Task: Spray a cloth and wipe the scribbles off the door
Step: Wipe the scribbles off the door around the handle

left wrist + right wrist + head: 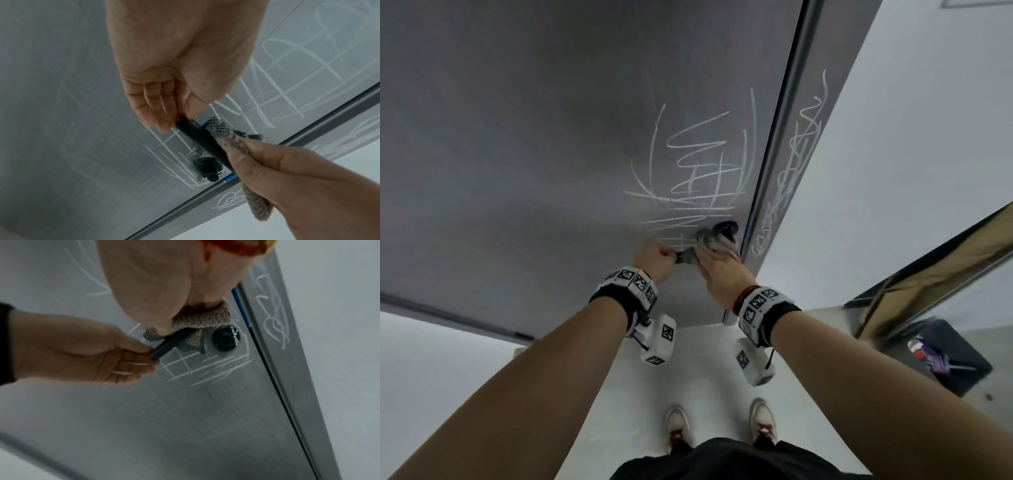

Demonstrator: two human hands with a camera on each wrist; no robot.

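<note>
left hand (655, 257) pinches the door handle (202, 139) tip; right hand (717, 270) grips the cloth (202, 318) on it; scribbles (700, 171) lie at 12 o'clock, right hand nearer

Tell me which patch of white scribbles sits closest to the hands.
The white grid-like scribbles on the grey door panel, right above the black lever handle. The taller tangle sits higher up; the frame strip's scribbles lie across the seam.

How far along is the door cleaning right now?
Early. Done: the right hand already holds the cloth. In hand: it works the cloth around the door handle, whose tip the left hand holds. Left: white scribbles cover the door, and more mark the frame.
</note>
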